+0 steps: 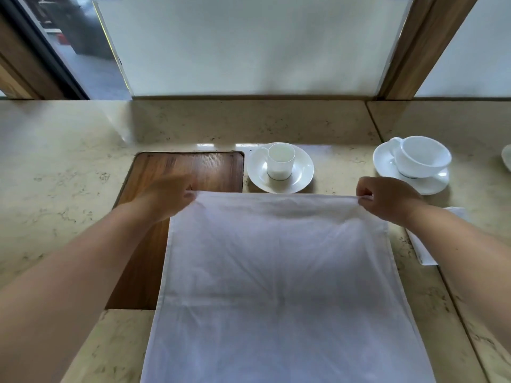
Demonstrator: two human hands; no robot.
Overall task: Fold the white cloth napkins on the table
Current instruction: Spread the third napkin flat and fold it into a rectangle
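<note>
A large white cloth napkin (276, 272) lies spread across the beige stone table (55, 189), reaching from mid-table to the near edge of view. My left hand (168, 196) pinches its far left corner, blurred by motion. My right hand (387, 199) pinches the far right corner between thumb and fingers. The far edge is pulled taut between both hands, slightly lifted. A second white napkin (423, 250) lies partly hidden under my right forearm.
A wooden inset panel (188, 170) sits in the table at left, partly under the napkin. Beyond the napkin stand a small white cup on a saucer (280, 167) and a wider cup on a saucer (414, 161). A frosted glass wall rises behind.
</note>
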